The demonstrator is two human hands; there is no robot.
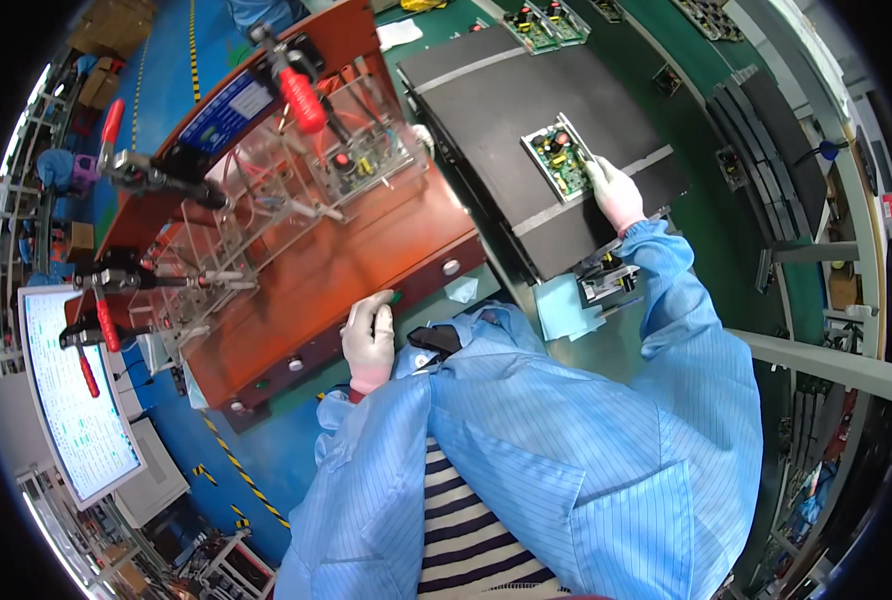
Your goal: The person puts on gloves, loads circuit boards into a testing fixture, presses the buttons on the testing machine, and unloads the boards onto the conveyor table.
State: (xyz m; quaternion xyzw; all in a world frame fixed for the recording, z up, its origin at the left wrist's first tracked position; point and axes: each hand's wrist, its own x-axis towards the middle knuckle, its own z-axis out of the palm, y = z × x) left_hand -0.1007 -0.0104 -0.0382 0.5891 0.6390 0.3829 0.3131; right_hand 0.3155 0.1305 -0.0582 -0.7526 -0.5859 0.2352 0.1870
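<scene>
My right hand (616,195), in a white glove, pinches the lower right edge of a green circuit board (560,160) in a pale metal frame. The board lies on a black flat-topped surface (486,90) with grey stripes. My left hand (369,340), also gloved, is at the front edge of an orange-red test fixture (356,265). Its fingers are curled in beside a green button (396,298), and I see nothing in them. Whether a fingertip touches the button I cannot tell. Another circuit board (351,170) sits in the fixture's clear plastic holder.
Toggle clamps with red handles (299,100) stand over the fixture. A lit monitor (81,400) is at the left. More boards (546,25) lie at the far side. Below the black surface are a black-and-metal part (606,278) and a light blue sheet (566,308). Black trays (766,150) stand at the right.
</scene>
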